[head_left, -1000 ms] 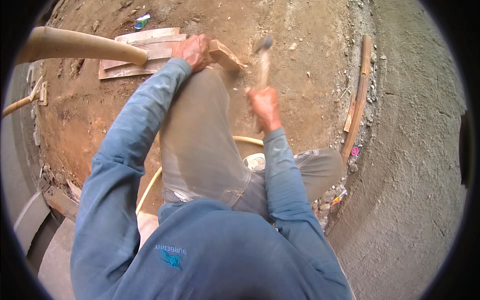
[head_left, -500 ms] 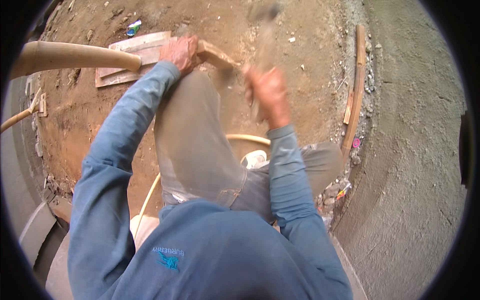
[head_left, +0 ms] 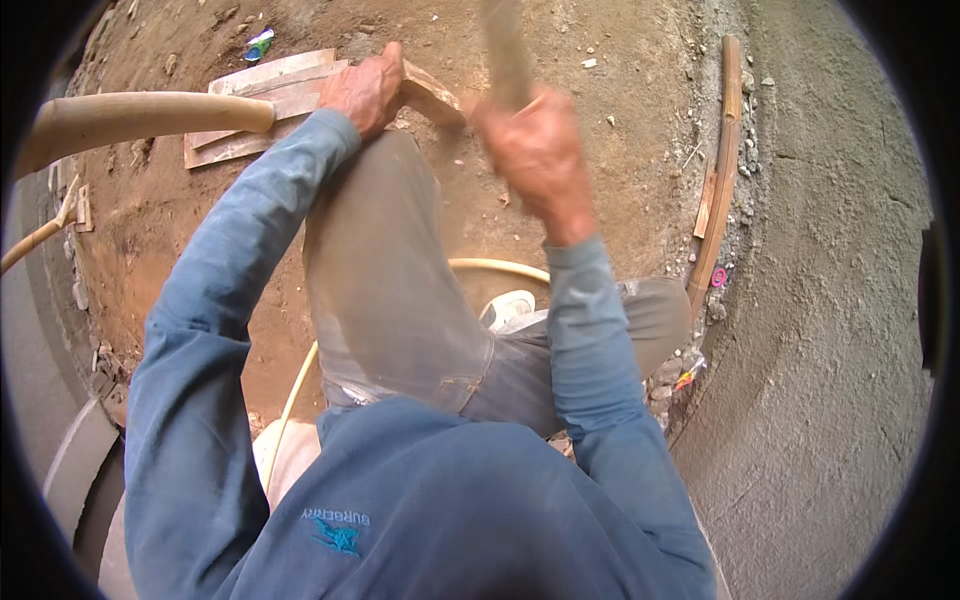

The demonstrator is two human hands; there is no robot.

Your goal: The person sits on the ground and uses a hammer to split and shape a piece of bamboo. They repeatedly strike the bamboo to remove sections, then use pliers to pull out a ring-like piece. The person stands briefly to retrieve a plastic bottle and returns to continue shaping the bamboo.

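My left hand (head_left: 365,95) is closed around a short piece of wood (head_left: 430,92), whose end sticks out to the right of my fingers. Just left of that hand lie several reddish wooden boards (head_left: 215,145), overlapping on the dirt. My right hand (head_left: 535,150) grips the wooden handle of a hammer (head_left: 505,55), held up to the right of the wood piece. Motion blurs hand and handle, and the hammer's head is beyond the top of the picture. My bent left knee rises just below my left hand.
A thick bamboo pole (head_left: 150,115) reaches in from the left over the boards. A yellow hose (head_left: 500,264) runs behind my legs. Along the right, a split bamboo length (head_left: 715,200) and gravel border a grey concrete strip (head_left: 840,300). A green-and-white wrapper (head_left: 259,45) lies far left.
My right hand has moved slightly right, and the hammer's head has passed out of the top of the picture. My left hand and the wood piece have shifted slightly up.
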